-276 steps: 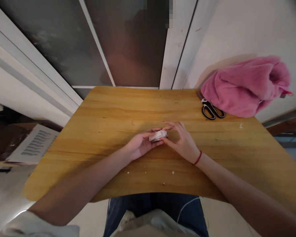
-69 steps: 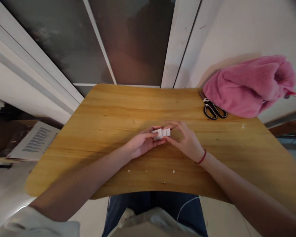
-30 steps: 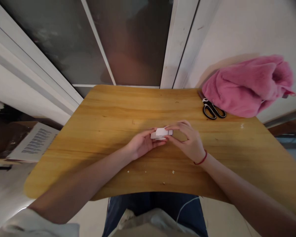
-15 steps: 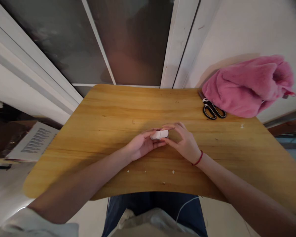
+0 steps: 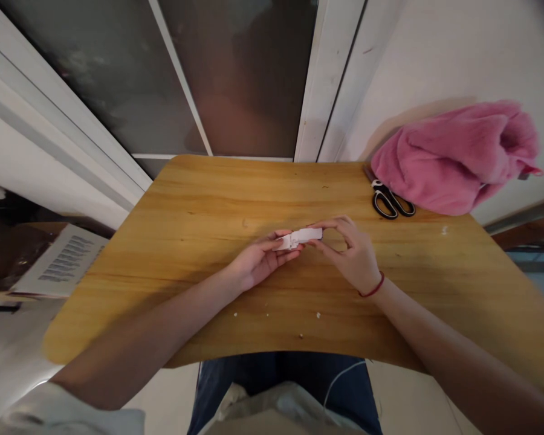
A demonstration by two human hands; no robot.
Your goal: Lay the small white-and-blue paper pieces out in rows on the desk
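Above the middle of the table, a small white block-like object (image 5: 309, 235) is held between both my hands. It looks like paper or card, with a smooth right part and an uneven, stepped left part; its exact kind I cannot make out. My left hand (image 5: 262, 260) is closed around the left end, thumb on top and fingers beneath. At the right end, the thumb and fingers of my right hand (image 5: 351, 254) pinch the smooth part by its edges. A red band circles the right wrist.
Black-handled scissors (image 5: 392, 202) lie at the table's back right, blades partly under a pink plush cloth (image 5: 457, 160). White crumbs (image 5: 318, 315) dot the wooden table (image 5: 199, 211) near its front edge. A printed cardboard box (image 5: 61, 260) stands low at left. Behind is a glazed door (image 5: 249, 78).
My right hand has moved a little to the right with the smooth white part, so the white object now looks longer. The left hand has stayed nearly in place.
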